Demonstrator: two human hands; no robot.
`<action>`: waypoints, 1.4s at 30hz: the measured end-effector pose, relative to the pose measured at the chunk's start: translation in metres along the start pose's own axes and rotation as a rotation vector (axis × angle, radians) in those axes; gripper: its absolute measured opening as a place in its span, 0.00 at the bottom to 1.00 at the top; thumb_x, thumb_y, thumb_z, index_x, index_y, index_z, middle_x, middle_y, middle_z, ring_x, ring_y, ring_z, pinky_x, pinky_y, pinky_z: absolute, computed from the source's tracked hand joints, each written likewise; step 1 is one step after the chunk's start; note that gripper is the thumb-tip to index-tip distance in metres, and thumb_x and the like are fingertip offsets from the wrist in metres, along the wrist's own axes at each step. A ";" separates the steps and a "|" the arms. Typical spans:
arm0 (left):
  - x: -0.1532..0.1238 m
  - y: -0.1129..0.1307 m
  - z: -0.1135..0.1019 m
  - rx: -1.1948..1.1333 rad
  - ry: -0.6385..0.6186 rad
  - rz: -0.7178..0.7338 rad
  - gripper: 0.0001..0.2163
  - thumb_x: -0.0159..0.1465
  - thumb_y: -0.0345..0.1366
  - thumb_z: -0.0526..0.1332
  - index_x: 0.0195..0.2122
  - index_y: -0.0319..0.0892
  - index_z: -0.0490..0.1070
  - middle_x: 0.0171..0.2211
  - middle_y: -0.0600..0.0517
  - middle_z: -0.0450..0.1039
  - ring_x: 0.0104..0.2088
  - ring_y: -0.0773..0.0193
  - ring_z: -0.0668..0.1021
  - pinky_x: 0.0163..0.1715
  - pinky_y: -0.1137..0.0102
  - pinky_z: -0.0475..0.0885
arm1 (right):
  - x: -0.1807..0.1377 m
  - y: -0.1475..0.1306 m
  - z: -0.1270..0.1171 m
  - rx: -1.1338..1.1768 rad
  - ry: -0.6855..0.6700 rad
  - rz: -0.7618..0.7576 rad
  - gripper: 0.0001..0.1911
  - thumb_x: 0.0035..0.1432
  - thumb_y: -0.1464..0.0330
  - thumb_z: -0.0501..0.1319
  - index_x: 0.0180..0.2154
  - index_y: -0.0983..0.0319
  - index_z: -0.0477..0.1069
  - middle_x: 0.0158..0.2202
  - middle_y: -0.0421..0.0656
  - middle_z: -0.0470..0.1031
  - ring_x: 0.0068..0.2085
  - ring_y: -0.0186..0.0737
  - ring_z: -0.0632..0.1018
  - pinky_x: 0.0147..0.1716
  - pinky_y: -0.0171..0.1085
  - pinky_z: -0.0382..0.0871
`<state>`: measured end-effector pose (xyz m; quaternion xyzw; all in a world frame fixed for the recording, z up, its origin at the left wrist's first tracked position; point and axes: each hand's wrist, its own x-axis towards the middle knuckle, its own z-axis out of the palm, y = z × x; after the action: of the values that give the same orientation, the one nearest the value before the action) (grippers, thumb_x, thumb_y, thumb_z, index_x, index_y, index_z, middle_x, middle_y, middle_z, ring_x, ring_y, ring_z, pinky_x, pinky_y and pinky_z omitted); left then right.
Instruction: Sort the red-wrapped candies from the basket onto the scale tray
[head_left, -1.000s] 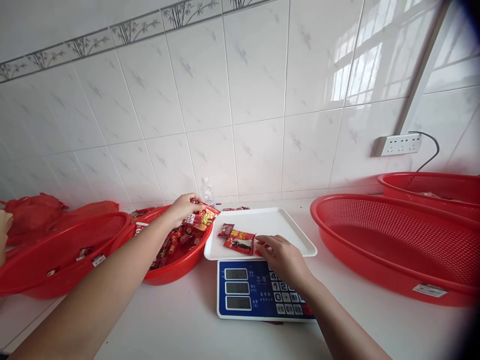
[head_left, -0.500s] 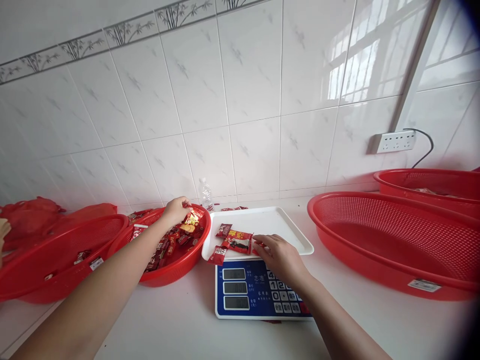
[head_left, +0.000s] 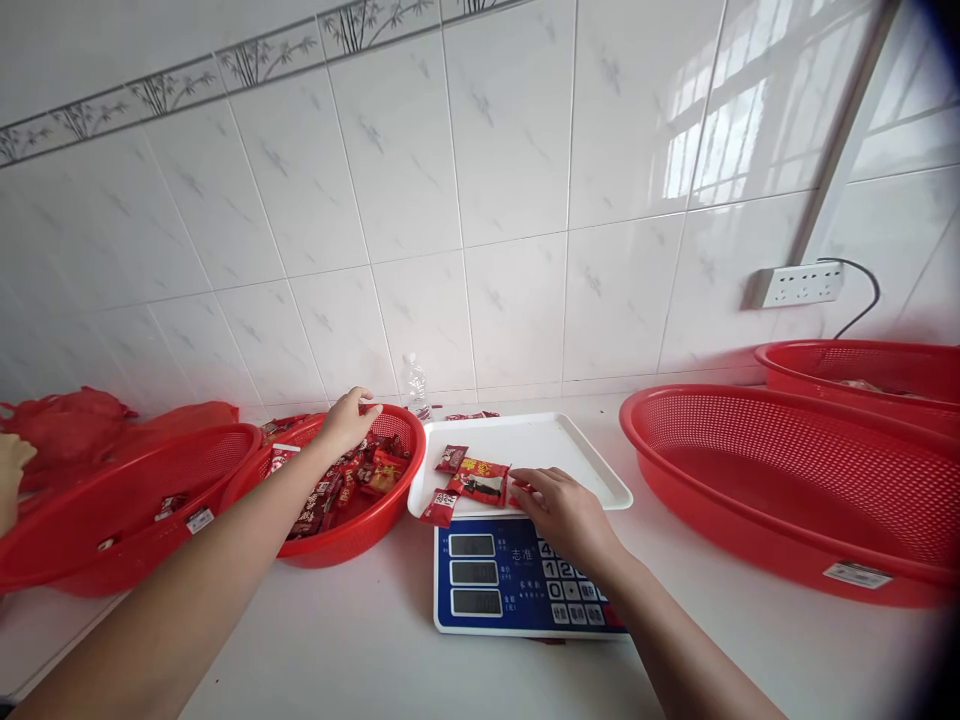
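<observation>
My left hand (head_left: 349, 425) hovers over the red basket (head_left: 349, 548) of small snack packets, fingers apart and nothing in them. Just below it, a red and gold snack packet (head_left: 386, 472) lies on top of the pile. On the white scale tray (head_left: 555, 440) rest a larger red and yellow packet (head_left: 481, 482) and smaller red packets (head_left: 441, 507). My right hand (head_left: 559, 503) reaches over the tray's front edge, its fingers closed on a red snack packet (head_left: 519, 494) that they partly hide. Under the tray is the blue scale panel (head_left: 517, 575) with its displays and keys.
Another red basket (head_left: 82, 580) stands at the left, with red bags (head_left: 71, 435) behind it. A large red basket (head_left: 750, 565) sits right of the scale, with one more (head_left: 885, 350) behind. A plastic bottle (head_left: 414, 385) stands by the wall. Another person's hand (head_left: 11, 475) shows far left.
My left hand has let go of the red and gold packet, which now lies in the basket, and has drawn slightly back. My right hand stays at the tray.
</observation>
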<state>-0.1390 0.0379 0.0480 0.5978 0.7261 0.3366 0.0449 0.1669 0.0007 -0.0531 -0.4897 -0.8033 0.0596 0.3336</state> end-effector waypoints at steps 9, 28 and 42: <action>-0.051 0.046 0.050 -0.159 -0.572 0.370 0.28 0.60 0.53 0.57 0.57 0.43 0.62 0.58 0.43 0.64 0.55 0.53 0.70 0.53 0.63 0.65 | 0.000 0.000 0.000 0.011 0.013 -0.003 0.16 0.62 0.63 0.50 0.44 0.57 0.74 0.38 0.44 0.79 0.40 0.44 0.77 0.34 0.39 0.69; -0.047 0.053 0.106 0.162 -0.222 0.467 0.19 0.67 0.45 0.50 0.54 0.42 0.64 0.55 0.43 0.66 0.58 0.50 0.65 0.57 0.56 0.58 | -0.004 -0.006 -0.004 0.129 -0.007 -0.097 0.15 0.62 0.64 0.51 0.45 0.57 0.72 0.42 0.44 0.78 0.41 0.43 0.78 0.37 0.40 0.71; -0.012 -0.022 0.042 0.258 -0.304 0.066 0.10 0.62 0.35 0.52 0.40 0.40 0.69 0.39 0.44 0.76 0.41 0.54 0.77 0.41 0.63 0.70 | -0.004 -0.007 -0.006 0.117 -0.030 -0.066 0.16 0.62 0.64 0.51 0.46 0.57 0.73 0.43 0.45 0.78 0.42 0.44 0.78 0.38 0.40 0.72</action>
<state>-0.1348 0.0437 -0.0002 0.6660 0.7282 0.1480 0.0660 0.1663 -0.0077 -0.0471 -0.4416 -0.8192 0.1027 0.3513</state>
